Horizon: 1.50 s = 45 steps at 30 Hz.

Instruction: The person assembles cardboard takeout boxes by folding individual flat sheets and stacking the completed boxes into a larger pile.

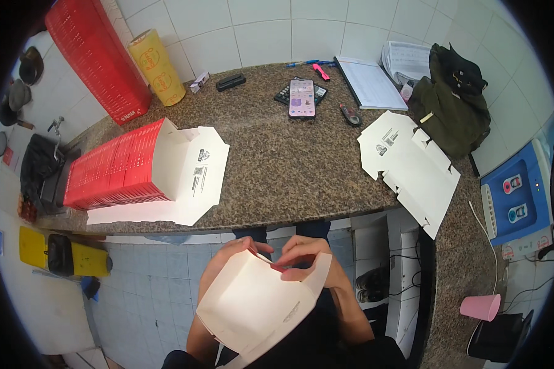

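Note:
A partly folded cardboard box (pixel 252 298), white inside with some red showing at its far edge, is held over my lap in front of the counter. My left hand (pixel 228 253) grips its far left wall, the fingers partly hidden behind the card. At the far right corner my right hand (pixel 308 261) is closed on the wall and a flap, thumb on the inner side. On the counter at the left lies a row of nested red boxes (pixel 114 166) with a white flap sheet. To the right rests a flat unfolded white box blank (pixel 409 166).
A tall red box stack (pixel 98 58) and a yellow film roll (pixel 157 67) stand at the back left. A phone (pixel 301 98), box cutter (pixel 351 115), clipboard (pixel 370 83) and dark green bag (pixel 452 107) lie on the granite counter (pixel 289 166). At right are a blue water dispenser (pixel 517 194) and pink cup (pixel 481 307).

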Each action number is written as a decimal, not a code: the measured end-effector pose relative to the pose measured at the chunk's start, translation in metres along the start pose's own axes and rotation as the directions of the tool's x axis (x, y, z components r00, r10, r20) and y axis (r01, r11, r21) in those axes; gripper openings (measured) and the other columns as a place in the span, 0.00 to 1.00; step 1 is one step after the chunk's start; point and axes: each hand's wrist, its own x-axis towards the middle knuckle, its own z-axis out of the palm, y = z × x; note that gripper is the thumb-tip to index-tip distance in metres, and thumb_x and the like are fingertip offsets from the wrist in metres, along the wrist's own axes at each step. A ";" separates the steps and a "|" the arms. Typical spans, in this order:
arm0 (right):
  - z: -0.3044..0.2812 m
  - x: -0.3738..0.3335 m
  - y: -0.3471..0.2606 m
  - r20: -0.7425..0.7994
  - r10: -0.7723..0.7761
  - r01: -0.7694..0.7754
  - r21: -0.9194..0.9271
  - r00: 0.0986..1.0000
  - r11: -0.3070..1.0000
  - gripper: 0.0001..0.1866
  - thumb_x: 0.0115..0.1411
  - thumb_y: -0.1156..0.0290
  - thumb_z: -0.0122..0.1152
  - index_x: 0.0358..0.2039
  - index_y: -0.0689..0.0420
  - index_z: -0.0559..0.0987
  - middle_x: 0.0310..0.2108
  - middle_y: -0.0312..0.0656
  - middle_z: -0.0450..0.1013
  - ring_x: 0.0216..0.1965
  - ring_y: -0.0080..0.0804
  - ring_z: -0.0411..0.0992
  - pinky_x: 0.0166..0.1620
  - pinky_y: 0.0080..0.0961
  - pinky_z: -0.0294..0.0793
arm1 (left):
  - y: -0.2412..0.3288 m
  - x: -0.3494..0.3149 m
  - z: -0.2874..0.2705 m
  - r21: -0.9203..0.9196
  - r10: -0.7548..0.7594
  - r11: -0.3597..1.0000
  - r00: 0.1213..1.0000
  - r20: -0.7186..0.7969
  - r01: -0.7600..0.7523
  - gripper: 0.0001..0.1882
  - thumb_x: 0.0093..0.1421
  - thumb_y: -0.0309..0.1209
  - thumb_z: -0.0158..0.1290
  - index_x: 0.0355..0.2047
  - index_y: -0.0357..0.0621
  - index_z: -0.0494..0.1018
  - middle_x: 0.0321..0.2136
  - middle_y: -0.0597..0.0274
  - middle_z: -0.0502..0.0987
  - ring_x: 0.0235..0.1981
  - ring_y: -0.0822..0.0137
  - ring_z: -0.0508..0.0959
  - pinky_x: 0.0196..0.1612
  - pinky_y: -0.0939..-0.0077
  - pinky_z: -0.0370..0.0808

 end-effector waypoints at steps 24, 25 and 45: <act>-0.002 -0.003 0.056 -0.411 0.274 -0.182 0.250 0.870 0.951 0.12 0.66 0.71 0.62 0.47 0.64 0.82 0.40 0.41 0.80 0.41 0.25 0.78 0.47 0.24 0.78 | -0.021 0.067 -0.062 0.172 0.296 0.940 0.955 0.029 -0.296 0.15 0.68 0.38 0.55 0.31 0.39 0.78 0.27 0.60 0.82 0.26 0.71 0.81 0.30 0.79 0.77; -0.003 0.005 0.053 -0.353 0.252 -0.198 0.182 0.901 0.963 0.14 0.65 0.68 0.64 0.44 0.67 0.83 0.38 0.41 0.81 0.39 0.25 0.77 0.45 0.23 0.77 | -0.024 0.075 -0.058 0.100 0.240 0.965 0.970 0.028 -0.241 0.13 0.67 0.37 0.57 0.31 0.40 0.79 0.27 0.60 0.82 0.25 0.73 0.80 0.28 0.81 0.75; -0.038 0.033 0.024 -0.432 0.209 -0.149 0.167 0.878 0.975 0.17 0.60 0.77 0.66 0.50 0.63 0.81 0.42 0.41 0.80 0.43 0.24 0.77 0.50 0.24 0.77 | 0.011 0.101 -0.020 0.100 0.290 0.952 0.957 0.024 -0.291 0.21 0.72 0.41 0.48 0.42 0.32 0.78 0.30 0.57 0.82 0.27 0.72 0.81 0.31 0.77 0.78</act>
